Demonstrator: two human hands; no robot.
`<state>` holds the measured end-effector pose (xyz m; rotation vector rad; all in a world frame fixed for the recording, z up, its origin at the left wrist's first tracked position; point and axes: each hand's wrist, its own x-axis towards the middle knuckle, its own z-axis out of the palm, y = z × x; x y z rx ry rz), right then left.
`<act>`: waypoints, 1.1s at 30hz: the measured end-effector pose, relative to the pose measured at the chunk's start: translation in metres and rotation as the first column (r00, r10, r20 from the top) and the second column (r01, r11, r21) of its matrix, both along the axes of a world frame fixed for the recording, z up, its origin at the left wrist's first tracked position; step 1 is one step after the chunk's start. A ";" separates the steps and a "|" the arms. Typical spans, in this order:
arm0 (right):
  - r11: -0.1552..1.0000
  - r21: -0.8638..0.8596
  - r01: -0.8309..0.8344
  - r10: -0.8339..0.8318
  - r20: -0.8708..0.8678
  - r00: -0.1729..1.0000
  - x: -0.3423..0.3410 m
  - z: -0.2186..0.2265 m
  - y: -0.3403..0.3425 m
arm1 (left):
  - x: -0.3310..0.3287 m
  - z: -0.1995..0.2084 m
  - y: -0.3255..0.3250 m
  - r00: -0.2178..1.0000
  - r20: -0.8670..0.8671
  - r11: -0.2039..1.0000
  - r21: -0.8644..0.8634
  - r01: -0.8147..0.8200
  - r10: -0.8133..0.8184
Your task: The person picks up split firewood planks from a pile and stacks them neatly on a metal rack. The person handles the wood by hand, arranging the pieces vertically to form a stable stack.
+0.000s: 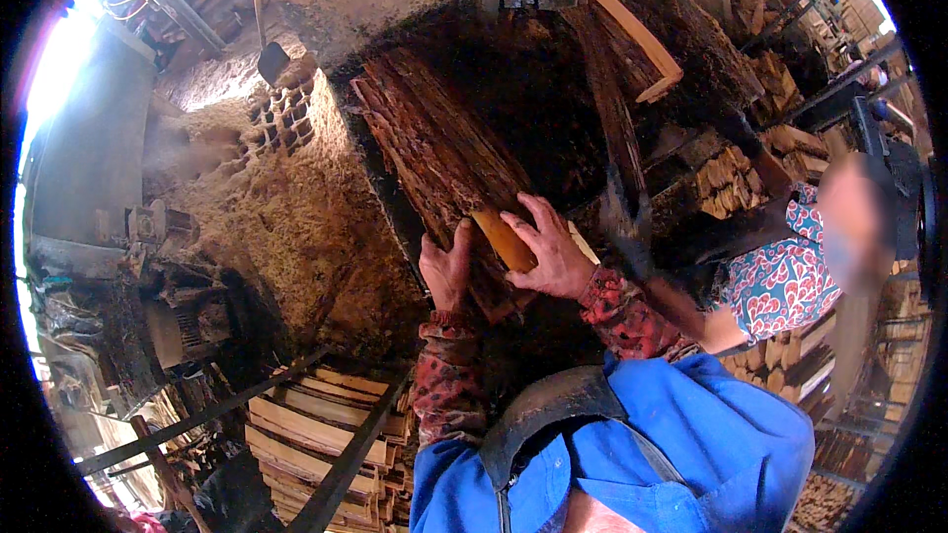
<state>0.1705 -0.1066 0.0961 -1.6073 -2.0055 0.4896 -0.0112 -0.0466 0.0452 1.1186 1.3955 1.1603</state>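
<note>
Right fingers (538, 210) spread wide over a smooth yellow wood piece (502, 237), left fingers close by.
The right hand (561, 265) has its thumb and fingertips at the piece's right edge; the left hand (446, 274) sets its thumb on the rough bark slabs (420, 128), its other fingers too hidden to tell how tightly they grip. The yellow piece lies between the hands, at the slabs' near end; the slabs stretch away, up and left. This looks like positioning or steadying the wood; the next move seems to call for a firm, even hold from both sides. Beyond, sawdust (306, 247) heaps at left, slats (316, 424) stack lower left, and a co-worker (780, 281) in a patterned shirt is at right.
</note>
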 end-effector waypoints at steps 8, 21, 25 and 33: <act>0.999 -0.023 -0.030 0.030 -0.013 0.999 0.010 0.003 0.007 | 0.001 -0.020 0.008 1.000 0.023 1.000 0.027 -0.002 0.001; 0.988 0.085 0.128 -0.107 -0.213 0.971 0.035 0.009 0.024 | -0.006 -0.041 0.013 0.994 -0.103 1.000 0.004 -0.030 0.030; 0.927 0.150 0.345 -0.354 0.037 0.935 0.082 -0.043 0.027 | 0.005 -0.016 0.011 0.997 -0.061 0.999 0.000 -0.042 0.042; 0.886 -0.058 0.461 -0.457 0.064 0.887 0.095 -0.077 0.028 | -0.008 -0.069 0.021 0.988 -0.116 0.993 0.071 -0.097 0.105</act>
